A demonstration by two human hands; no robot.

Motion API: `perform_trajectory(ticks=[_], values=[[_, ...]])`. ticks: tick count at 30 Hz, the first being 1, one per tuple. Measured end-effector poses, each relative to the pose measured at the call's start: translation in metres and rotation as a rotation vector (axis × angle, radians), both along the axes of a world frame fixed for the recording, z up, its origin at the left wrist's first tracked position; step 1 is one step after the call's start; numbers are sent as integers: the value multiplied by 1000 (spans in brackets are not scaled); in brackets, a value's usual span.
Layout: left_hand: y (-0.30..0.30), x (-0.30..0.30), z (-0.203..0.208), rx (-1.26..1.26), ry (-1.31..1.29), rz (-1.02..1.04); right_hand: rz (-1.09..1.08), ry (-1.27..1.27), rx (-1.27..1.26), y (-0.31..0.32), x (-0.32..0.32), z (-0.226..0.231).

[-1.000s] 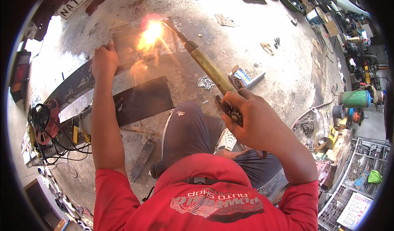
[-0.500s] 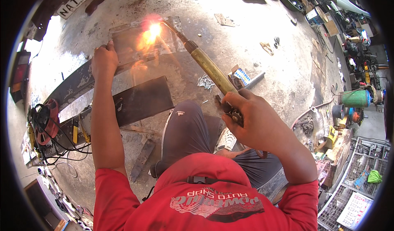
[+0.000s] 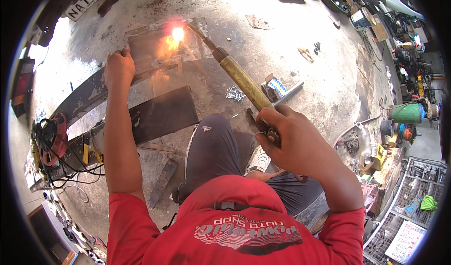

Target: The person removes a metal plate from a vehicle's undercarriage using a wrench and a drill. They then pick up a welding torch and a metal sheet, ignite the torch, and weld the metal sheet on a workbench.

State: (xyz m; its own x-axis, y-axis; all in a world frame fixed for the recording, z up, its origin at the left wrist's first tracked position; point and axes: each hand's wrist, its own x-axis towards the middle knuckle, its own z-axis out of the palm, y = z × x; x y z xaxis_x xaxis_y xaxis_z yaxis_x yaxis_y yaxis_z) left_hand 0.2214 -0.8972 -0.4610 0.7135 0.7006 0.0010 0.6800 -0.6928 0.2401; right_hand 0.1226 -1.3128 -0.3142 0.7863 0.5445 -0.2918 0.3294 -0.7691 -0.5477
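My right hand is wrapped round the valve end of a brass gas torch. Its thin bent tip points away from me to the far left, where a glaring flame with orange glow and sparks meets a flat metal sheet. Glare hides the exact spot being heated. At the sheet's left edge, my left hand is closed on the metal with the thumb up. That sheet lies at the end of a long dark metal bar with flaking paint. Nearer me is a second dark metal beam.
A pile of nails or rivets lies beside a small blue and white box. A red coiled-cord tool and a yellow cutter rest on the near beam. Rightward are a green cylinder and wire baskets.
The torch and my right hand have shifted very slightly to the right. My left hand stays in place on the sheet, and the flame still burns.
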Motion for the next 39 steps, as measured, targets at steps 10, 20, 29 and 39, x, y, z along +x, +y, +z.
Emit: perform_trajectory(ticks=[10,20,29,39], values=[[-1,1,1,-15,2,26,14,-2,1,0,0,0],[-6,-2,6,-25,0,24,9,2,0,0,-1,1],[-4,-2,5,-18,-17,-1,6,-5,1,0,-1,-1],[-5,-3,5,-24,-22,-2,9,-13,-8,1,-1,0]])
